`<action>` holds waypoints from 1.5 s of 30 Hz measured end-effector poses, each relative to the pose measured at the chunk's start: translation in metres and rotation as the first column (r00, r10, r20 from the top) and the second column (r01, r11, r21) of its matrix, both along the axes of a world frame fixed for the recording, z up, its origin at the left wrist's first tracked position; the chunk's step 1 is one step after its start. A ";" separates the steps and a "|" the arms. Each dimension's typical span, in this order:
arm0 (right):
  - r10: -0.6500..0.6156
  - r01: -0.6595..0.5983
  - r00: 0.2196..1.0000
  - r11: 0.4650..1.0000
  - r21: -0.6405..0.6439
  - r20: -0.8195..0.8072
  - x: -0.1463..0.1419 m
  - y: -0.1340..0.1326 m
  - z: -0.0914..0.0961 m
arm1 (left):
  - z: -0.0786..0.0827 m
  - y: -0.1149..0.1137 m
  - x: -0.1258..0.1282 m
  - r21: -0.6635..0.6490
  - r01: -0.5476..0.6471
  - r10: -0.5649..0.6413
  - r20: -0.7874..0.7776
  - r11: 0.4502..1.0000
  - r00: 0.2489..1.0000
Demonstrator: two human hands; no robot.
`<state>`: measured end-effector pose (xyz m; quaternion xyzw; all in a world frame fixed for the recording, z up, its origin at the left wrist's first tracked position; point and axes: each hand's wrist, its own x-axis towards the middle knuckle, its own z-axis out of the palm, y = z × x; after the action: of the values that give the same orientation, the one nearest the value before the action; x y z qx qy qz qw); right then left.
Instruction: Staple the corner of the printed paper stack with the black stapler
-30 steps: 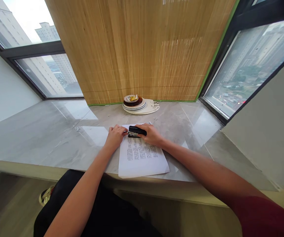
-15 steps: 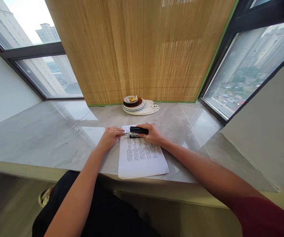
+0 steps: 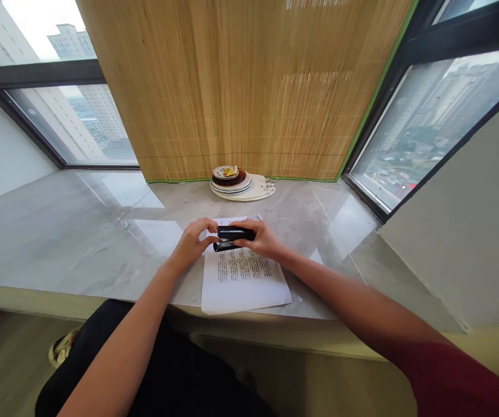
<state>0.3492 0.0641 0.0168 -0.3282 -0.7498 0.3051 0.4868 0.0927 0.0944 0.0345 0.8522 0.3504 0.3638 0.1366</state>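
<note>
A black stapler is held sideways over the printed paper, its front end pointing left. Some metal shows between its upper and lower arms. My right hand is closed round the rear of the stapler, thumb below and fingers on top. At the front end, my left hand has its thumb and index finger curled against the stapler, one above the other. The paper lies on the grey marble-look sill, its near end at the sill's front edge. The hands and stapler hide part of its upper text.
Behind the paper, a stack of plates with a small yellow item on top rests on an oval plate. A bamboo blind hangs behind them. Windows flank it. The sill's front edge runs before my legs.
The stapler's raised upper arm and exposed metal strip have come closer together. My left fingers have moved from the metal strip to the front end. The view has shifted slightly.
</note>
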 end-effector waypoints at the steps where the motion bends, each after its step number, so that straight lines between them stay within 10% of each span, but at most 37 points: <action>1: -0.025 0.025 1.000 1.000 -0.008 0.014 -0.002 0.000 -0.001 | 0.000 0.002 -0.002 -0.017 -0.006 0.006 -0.011 1.000 1.000; 9: -0.228 0.233 0.948 0.973 0.005 0.221 -0.002 -0.009 -0.007 | -0.005 0.019 -0.019 -0.105 -0.184 0.178 -0.067 0.977 0.982; 17: -0.250 0.292 0.930 0.948 -0.128 0.270 0.089 -0.039 -0.001 | -0.014 0.023 -0.026 -0.099 -0.207 0.209 0.016 0.973 0.978; 20: -0.425 0.440 0.869 0.898 -0.004 0.256 0.117 -0.024 0.001 | -0.010 0.027 -0.035 -0.083 -0.212 0.217 0.056 0.974 0.975; 23: -0.344 0.319 0.802 0.938 0.136 0.488 0.123 0.003 -0.004 | -0.003 0.032 -0.052 -0.079 -0.269 0.277 0.112 0.960 0.954; 30: -0.272 0.359 0.490 0.929 0.092 0.828 0.066 0.058 -0.026 | 0.012 0.032 -0.076 -0.149 -0.366 0.393 0.245 0.919 0.886; 39: -0.195 0.192 0.537 0.976 0.106 0.820 -0.106 0.110 -0.022 | 0.011 0.039 -0.093 -0.205 -0.449 0.493 0.350 0.870 0.796; 45: -0.036 -0.082 0.578 0.991 0.101 0.815 -0.117 0.110 -0.016 | 0.008 0.042 -0.095 -0.180 -0.506 0.537 0.326 0.844 0.778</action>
<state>0.2324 0.1737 0.0012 -0.3900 -0.9116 0.0780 0.1040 -0.0024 0.1360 0.0424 0.6330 0.5555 0.5238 0.1279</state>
